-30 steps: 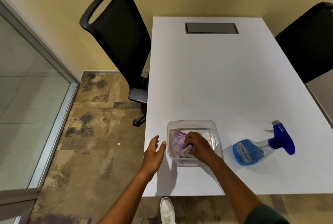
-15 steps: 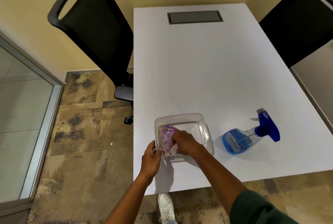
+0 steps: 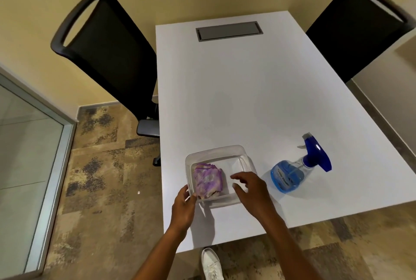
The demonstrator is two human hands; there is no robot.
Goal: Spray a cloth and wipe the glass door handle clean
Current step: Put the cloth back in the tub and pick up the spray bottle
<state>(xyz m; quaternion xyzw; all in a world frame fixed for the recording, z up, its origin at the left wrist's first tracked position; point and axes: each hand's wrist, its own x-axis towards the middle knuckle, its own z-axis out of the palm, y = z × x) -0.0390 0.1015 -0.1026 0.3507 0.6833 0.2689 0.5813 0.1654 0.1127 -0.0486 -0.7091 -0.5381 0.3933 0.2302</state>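
Observation:
A crumpled purple and white cloth [image 3: 208,180] lies in the left half of a clear plastic container [image 3: 245,158] near the white table's front edge. My left hand [image 3: 183,206] is at the container's near-left corner, its fingers pinched on the cloth's near edge by the rim. My right hand [image 3: 249,190] hovers over the container's right half with fingers spread and nothing in it. A blue spray bottle [image 3: 295,170] lies on its side to the right of the container, nozzle pointing away. No door handle shows.
The white table [image 3: 258,90] has a grey cable hatch [image 3: 229,31] at its far end. Black office chairs stand at the left [image 3: 108,54] and at the far right [image 3: 358,32]. A glass panel with a metal frame [image 3: 33,167] is on the left. My white shoe [image 3: 210,264] is under the table's edge.
My right hand has let go of the cloth and moved right, opening. My left hand has come in to the container's corner and the cloth. The camera has tilted up and shifted.

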